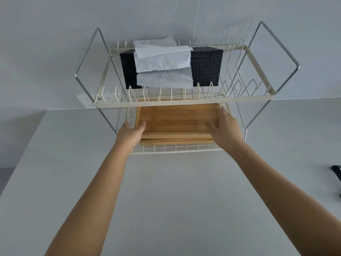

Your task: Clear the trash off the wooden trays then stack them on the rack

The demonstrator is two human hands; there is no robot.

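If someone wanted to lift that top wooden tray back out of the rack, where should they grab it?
By its two short side rims, from the open front: the top wooden tray lies flat on the lower shelf under the rack's upper tier, so reaching from above is blocked.

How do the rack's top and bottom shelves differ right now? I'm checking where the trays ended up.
The top shelf holds a black tissue box with white tissue draped over it; the bottom shelf holds stacked wooden trays. The left hand and right hand grip the upper tray; nobody touches the top shelf. Both are cream wire.
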